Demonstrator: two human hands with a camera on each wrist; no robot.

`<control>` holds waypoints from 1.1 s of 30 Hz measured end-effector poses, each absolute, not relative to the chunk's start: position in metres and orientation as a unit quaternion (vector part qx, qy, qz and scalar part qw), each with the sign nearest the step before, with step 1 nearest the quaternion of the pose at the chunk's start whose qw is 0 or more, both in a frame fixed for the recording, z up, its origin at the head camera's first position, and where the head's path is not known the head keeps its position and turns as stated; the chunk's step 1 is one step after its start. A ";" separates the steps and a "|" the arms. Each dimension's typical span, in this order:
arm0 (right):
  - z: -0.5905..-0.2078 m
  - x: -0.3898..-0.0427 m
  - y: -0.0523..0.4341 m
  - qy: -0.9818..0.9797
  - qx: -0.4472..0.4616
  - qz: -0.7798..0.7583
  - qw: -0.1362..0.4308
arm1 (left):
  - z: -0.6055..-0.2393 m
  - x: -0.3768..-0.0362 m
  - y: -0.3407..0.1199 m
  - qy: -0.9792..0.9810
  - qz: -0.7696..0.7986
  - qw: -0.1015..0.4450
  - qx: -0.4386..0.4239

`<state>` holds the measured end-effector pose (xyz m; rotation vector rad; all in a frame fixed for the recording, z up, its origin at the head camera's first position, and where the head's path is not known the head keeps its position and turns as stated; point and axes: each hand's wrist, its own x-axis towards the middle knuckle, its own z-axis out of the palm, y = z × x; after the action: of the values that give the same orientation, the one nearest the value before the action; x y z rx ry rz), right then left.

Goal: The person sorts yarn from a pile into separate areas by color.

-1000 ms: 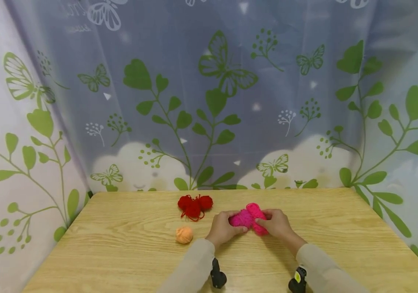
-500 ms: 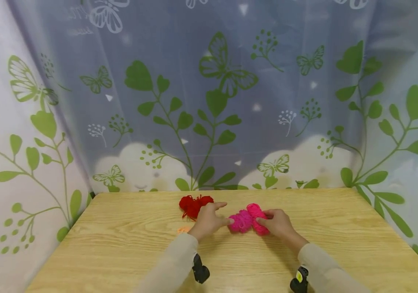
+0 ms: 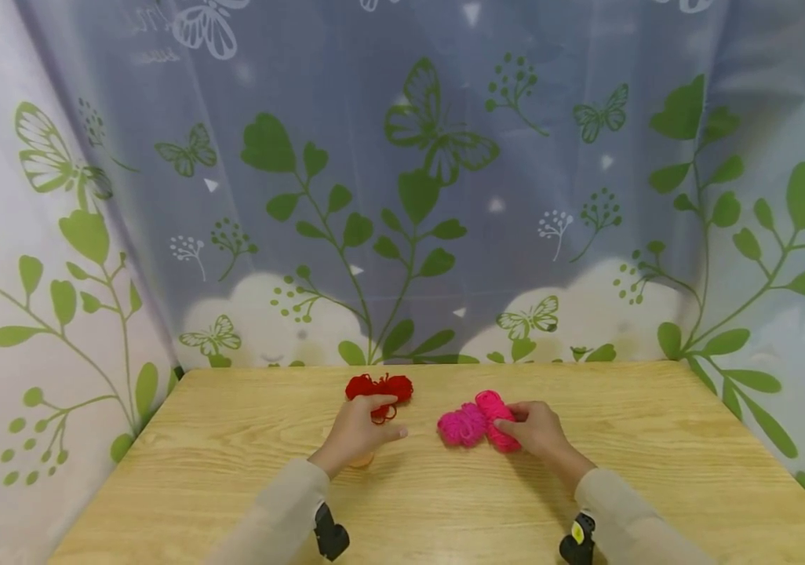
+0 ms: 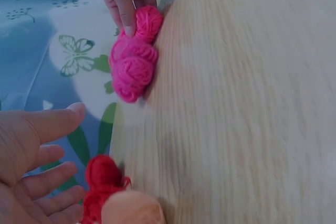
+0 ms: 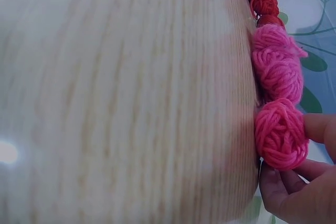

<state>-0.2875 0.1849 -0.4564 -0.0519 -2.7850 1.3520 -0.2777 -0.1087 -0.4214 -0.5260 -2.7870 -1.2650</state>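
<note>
With its thumb and fingers, my right hand (image 3: 542, 431) holds a hot-pink yarn ball (image 3: 493, 410) at its right side. A magenta-pink yarn ball (image 3: 461, 426) lies against it on the left. My left hand (image 3: 353, 431) has its fingers extended and nothing in its grasp. It is above a peach yarn ball (image 3: 362, 461), which it mostly covers in the head view; the left wrist view shows that peach ball (image 4: 132, 208) more fully. Just beyond the left hand is a cluster of red yarn balls (image 3: 398, 388), partly hidden by its fingers.
Everything lies on a wood-grain table (image 3: 233, 439). Behind it hangs a curtain (image 3: 318, 235) printed with leaves and butterflies, meeting the table's back edge. Loose red strands (image 3: 383, 416) trail from the red cluster.
My left hand has let go of the magenta-pink yarn ball and moved left, over the peach ball. The right hand stays on the hot-pink ball.
</note>
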 end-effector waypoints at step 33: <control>-0.457 -0.288 0.185 -0.903 -0.018 0.429 0.018 | -0.465 -0.251 -0.152 -0.893 -0.423 0.058 -0.142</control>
<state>-0.2883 0.1849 -0.4566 -0.0557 -2.8034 1.3329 -0.2508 -0.1519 -0.4654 -0.4291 -2.7069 -1.2835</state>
